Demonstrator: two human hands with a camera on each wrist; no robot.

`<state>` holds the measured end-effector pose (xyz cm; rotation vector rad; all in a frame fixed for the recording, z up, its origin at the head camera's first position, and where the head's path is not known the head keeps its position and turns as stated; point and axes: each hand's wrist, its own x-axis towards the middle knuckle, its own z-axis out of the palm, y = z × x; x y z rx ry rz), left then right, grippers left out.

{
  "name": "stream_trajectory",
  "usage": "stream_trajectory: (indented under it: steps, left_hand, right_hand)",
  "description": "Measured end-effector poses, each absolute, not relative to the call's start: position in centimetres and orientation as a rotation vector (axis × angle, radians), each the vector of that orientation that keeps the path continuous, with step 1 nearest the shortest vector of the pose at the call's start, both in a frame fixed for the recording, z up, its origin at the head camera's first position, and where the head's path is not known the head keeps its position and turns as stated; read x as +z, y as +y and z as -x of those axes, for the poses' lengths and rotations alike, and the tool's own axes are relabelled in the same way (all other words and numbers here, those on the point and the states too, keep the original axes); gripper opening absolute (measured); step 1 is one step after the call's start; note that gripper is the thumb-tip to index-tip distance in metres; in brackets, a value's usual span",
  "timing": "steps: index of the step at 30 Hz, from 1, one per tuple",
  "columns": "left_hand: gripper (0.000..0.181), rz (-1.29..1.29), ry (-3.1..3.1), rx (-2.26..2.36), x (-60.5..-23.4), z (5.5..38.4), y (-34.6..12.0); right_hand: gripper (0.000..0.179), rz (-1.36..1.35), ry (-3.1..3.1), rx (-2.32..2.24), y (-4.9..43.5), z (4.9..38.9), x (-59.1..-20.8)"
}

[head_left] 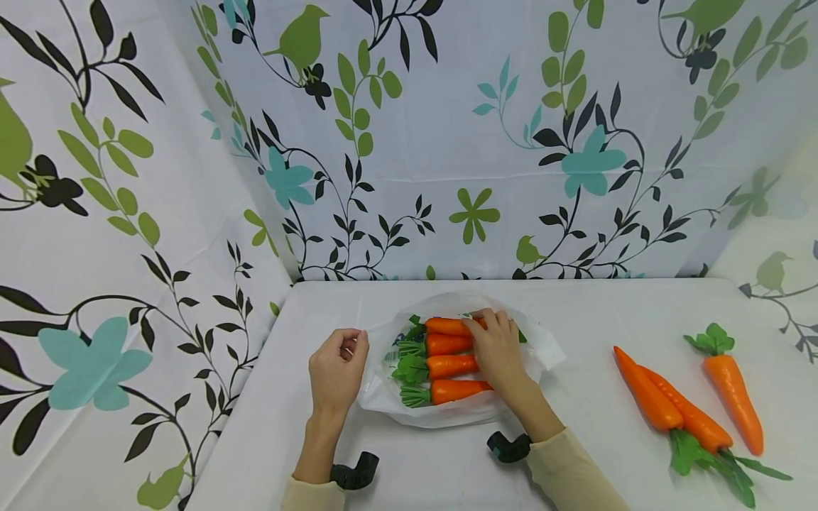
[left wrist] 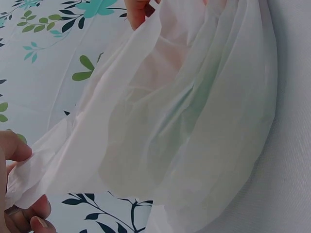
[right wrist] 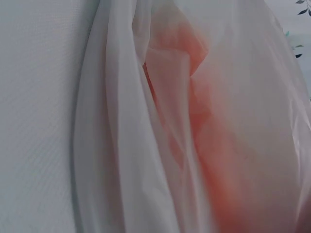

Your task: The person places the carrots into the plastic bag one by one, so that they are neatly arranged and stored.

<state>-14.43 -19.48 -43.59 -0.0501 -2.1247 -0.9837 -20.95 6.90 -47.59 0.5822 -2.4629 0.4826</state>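
Observation:
An open white plastic bag point(head_left: 460, 419) lies on the table with several orange toy carrots point(head_left: 450, 366) side by side inside, their green tops pointing left. My left hand point(head_left: 340, 365) is at the bag's left side. In the left wrist view its thumb and fingers pinch the edge of the bag point(left wrist: 131, 145). Reaching in from the right, my right hand point(head_left: 500, 349) grips the tip end of the farthest carrot point(head_left: 444, 326); the hand covers the other carrots' tips. The right wrist view shows mostly bag plastic point(right wrist: 141, 170), with blurred orange showing through.
On the right of the white table point(head_left: 575, 454) lie more carrots: two overlapping, one carrot point(head_left: 648, 390) over another point(head_left: 693, 415), and a separate carrot point(head_left: 733, 401) beside them. A patterned curtain point(head_left: 415, 156) stands behind the table and along its left side.

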Motion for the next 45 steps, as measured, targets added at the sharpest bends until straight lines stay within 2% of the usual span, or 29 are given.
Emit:
stream_trajectory:
  steps: [14, 38, 45]
  left_hand:
    - [0.009, 0.043, -2.133, -0.991, -43.6, 14.5, -19.4]
    - [0.008, 0.053, -2.125, -0.979, -43.6, 14.5, -19.5]
    - [0.008, 0.063, -2.118, -0.977, -43.5, 14.5, -19.5]
  right_hand:
    - [0.038, -0.649, -2.517, 0.542, 7.1, 21.1, -47.4]
    - [0.026, -0.635, -2.517, 0.654, 7.5, 20.2, -46.0]
    - [0.029, -0.642, -2.489, 0.663, 7.6, 19.7, -45.1]
